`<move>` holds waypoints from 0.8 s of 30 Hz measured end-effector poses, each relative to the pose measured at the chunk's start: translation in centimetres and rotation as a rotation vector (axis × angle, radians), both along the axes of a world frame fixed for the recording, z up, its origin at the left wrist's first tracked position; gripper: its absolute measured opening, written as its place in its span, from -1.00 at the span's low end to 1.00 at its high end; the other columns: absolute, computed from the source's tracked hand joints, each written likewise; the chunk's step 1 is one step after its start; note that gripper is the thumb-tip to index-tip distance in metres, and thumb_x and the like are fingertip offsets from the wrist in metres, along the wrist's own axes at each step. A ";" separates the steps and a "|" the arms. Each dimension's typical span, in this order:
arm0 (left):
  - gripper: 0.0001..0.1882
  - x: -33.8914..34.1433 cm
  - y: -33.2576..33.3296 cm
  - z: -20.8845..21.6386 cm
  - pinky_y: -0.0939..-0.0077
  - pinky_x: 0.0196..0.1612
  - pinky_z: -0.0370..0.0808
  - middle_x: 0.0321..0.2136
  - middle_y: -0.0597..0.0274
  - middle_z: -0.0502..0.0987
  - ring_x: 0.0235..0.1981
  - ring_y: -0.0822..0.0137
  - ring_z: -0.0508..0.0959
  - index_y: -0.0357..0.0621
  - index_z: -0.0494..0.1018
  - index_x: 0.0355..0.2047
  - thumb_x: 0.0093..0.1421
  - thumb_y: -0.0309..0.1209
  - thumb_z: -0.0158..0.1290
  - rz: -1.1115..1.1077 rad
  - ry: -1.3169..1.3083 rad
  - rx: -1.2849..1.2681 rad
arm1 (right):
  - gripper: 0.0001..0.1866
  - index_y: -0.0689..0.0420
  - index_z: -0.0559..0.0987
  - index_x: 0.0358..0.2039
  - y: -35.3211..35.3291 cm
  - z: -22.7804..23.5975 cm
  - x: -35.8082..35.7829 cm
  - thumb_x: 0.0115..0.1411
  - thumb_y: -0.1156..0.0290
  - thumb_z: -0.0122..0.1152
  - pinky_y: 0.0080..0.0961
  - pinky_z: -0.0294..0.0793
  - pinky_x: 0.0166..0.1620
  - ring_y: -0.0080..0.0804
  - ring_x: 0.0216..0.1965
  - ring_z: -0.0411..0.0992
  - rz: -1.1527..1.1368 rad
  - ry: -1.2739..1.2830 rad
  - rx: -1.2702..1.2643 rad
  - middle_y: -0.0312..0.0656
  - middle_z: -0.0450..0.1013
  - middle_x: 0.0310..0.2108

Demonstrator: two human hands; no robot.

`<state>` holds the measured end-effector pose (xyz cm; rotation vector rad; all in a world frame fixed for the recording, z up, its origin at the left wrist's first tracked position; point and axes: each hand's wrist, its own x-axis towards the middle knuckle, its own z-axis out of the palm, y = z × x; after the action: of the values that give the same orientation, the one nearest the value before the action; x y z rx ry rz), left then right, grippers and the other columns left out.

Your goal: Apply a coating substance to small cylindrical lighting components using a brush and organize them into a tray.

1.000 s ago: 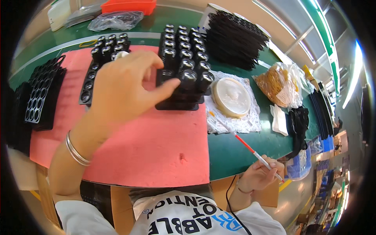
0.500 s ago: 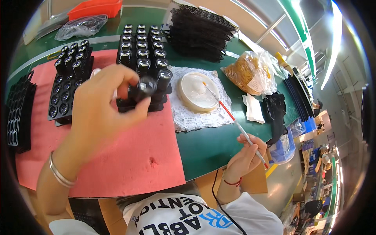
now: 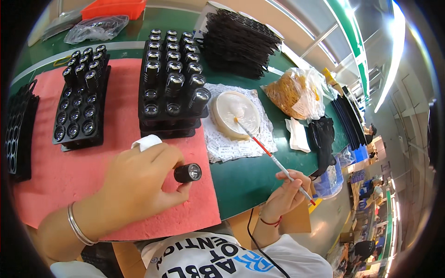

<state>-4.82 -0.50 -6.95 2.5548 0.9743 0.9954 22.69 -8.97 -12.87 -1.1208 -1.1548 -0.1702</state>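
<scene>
Above the pink mat, my left hand point(image 3: 139, 183) pinches a short black cylinder with a clear lens end point(image 3: 185, 173), much like a flashlight head, between thumb and fingers. A white wrap point(image 3: 149, 142) sits on one of its fingers. My right hand point(image 3: 289, 192) grips a thin brush point(image 3: 277, 162) with a red and pale handle. The brush's tip is at the round dish point(image 3: 222, 127) of whitish, clear stuff; whether it touches cannot be told. Beyond my left hand, a black tray point(image 3: 147, 121) holds several similar cylinders, some standing tall, with low lens-like pieces in its near holes.
Another black tray point(image 3: 95, 134) of cylinders stands left on the pink mat point(image 3: 123, 92), with stacked empty trays point(image 3: 18, 134) at the edge. Behind the dish is a black tray pile point(image 3: 238, 41). A bag of yellowish pieces point(image 3: 294, 95), white tissue point(image 3: 297, 135) and black cloth point(image 3: 321, 139) lie right.
My left hand has come back from the middle tray toward me with the black cylinder, now tilted lens-right over the mat. The brush tip has shifted slightly down and left at the dish.
</scene>
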 end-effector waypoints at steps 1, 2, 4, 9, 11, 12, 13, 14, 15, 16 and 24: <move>-0.72 0.1 0.2 -0.4 0.48 -0.53 0.39 -0.58 0.28 0.46 -0.57 0.28 0.48 -0.09 0.38 -0.49 -0.24 -0.41 0.24 -0.014 -0.001 -0.042 | -0.65 0.22 0.37 -0.34 0.0 0.1 0.1 0.32 0.16 -0.20 -0.57 0.37 -0.33 -0.45 -0.45 0.37 0.014 0.012 -0.007 -0.15 0.35 -0.45; -0.73 0.3 0.5 -0.8 0.49 -0.54 0.38 -0.60 0.28 0.46 -0.59 0.30 0.48 -0.09 0.39 -0.49 -0.22 -0.39 0.23 -0.028 -0.003 -0.084 | -0.64 0.22 0.37 -0.34 0.0 0.2 0.1 0.33 0.16 -0.22 -0.58 0.37 -0.33 -0.45 -0.46 0.37 0.027 0.024 -0.015 -0.14 0.36 -0.46; -0.74 0.4 0.9 -1.3 0.49 -0.54 0.38 -0.62 0.27 0.45 -0.61 0.31 0.47 -0.11 0.39 -0.50 -0.20 -0.38 0.22 -0.032 -0.032 -0.159 | -0.64 0.22 0.37 -0.35 0.1 0.4 -0.1 0.33 0.17 -0.23 -0.59 0.36 -0.35 -0.45 -0.47 0.37 0.040 0.056 -0.031 -0.13 0.37 -0.48; -0.76 0.5 1.2 -1.4 0.50 -0.56 0.37 -0.66 0.25 0.43 -0.65 0.33 0.45 -0.14 0.38 -0.52 -0.19 -0.37 0.20 -0.030 -0.102 -0.304 | -0.66 0.20 0.38 -0.34 0.5 0.6 0.3 0.33 0.18 -0.23 -0.62 0.32 -0.39 -0.44 -0.51 0.37 0.090 0.185 -0.037 -0.12 0.40 -0.52; -0.75 0.4 1.4 -1.5 0.52 -0.57 0.37 -0.66 0.23 0.42 -0.66 0.35 0.45 -0.16 0.37 -0.52 -0.19 -0.37 0.20 -0.032 -0.099 -0.323 | -0.68 0.19 0.38 -0.34 0.6 0.7 0.3 0.32 0.18 -0.20 -0.63 0.31 -0.41 -0.45 -0.52 0.37 0.168 0.342 0.032 -0.14 0.41 -0.53; -0.75 0.3 1.5 -1.5 0.52 -0.57 0.37 -0.66 0.23 0.42 -0.66 0.35 0.45 -0.16 0.37 -0.52 -0.19 -0.37 0.20 -0.030 -0.100 -0.321 | -0.68 0.19 0.38 -0.34 0.6 0.7 0.3 0.32 0.18 -0.20 -0.63 0.31 -0.41 -0.45 -0.52 0.37 0.170 0.341 0.033 -0.14 0.41 -0.53; -0.74 0.3 1.6 -1.4 0.51 -0.54 0.39 -0.62 0.22 0.46 -0.63 0.33 0.47 -0.17 0.36 -0.52 -0.16 -0.35 0.20 -0.047 -0.108 -0.355 | -0.68 0.18 0.39 -0.33 0.6 0.6 0.4 0.32 0.18 -0.20 -0.64 0.30 -0.42 -0.47 -0.53 0.36 0.162 0.358 0.041 -0.15 0.41 -0.53; -0.73 0.3 1.6 -1.3 0.49 -0.51 0.41 -0.57 0.21 0.49 -0.61 0.31 0.49 -0.17 0.35 -0.52 -0.14 -0.33 0.20 -0.063 -0.116 -0.389 | -0.69 0.17 0.39 -0.33 0.6 0.6 0.4 0.32 0.18 -0.19 -0.64 0.30 -0.42 -0.48 -0.53 0.36 0.155 0.374 0.049 -0.16 0.42 -0.53; -0.73 0.2 1.6 -1.2 0.49 -0.51 0.41 -0.57 0.21 0.49 -0.61 0.31 0.49 -0.17 0.35 -0.52 -0.14 -0.33 0.20 -0.058 -0.118 -0.388 | -0.69 0.17 0.39 -0.33 0.6 0.6 0.5 0.32 0.18 -0.19 -0.64 0.30 -0.42 -0.48 -0.53 0.36 0.160 0.373 0.048 -0.16 0.42 -0.53; -0.72 0.2 1.6 -0.9 0.52 -0.48 0.41 -0.57 0.21 0.49 -0.59 0.36 0.49 -0.18 0.34 -0.52 -0.14 -0.34 0.21 -0.083 -0.177 -0.582 | -0.69 0.16 0.39 -0.33 0.6 0.4 0.5 0.32 0.17 -0.18 -0.65 0.29 -0.43 -0.49 -0.53 0.35 0.147 0.362 0.071 -0.17 0.42 -0.53; -0.71 0.3 2.1 -1.5 0.62 -0.35 0.41 -0.53 0.30 0.51 -0.45 0.53 0.46 -0.26 0.40 -0.42 -0.07 -0.36 0.22 -0.159 -0.443 -0.880 | -0.82 0.11 0.32 -0.36 -1.3 -1.3 2.4 0.29 0.28 -0.10 -0.65 0.33 -0.28 -0.53 -0.38 0.39 0.500 0.548 0.316 -0.28 0.42 -0.39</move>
<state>-4.56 1.60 -8.49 1.5755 0.8090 0.7867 25.05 -10.26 -14.17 -0.5222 -0.8402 0.3185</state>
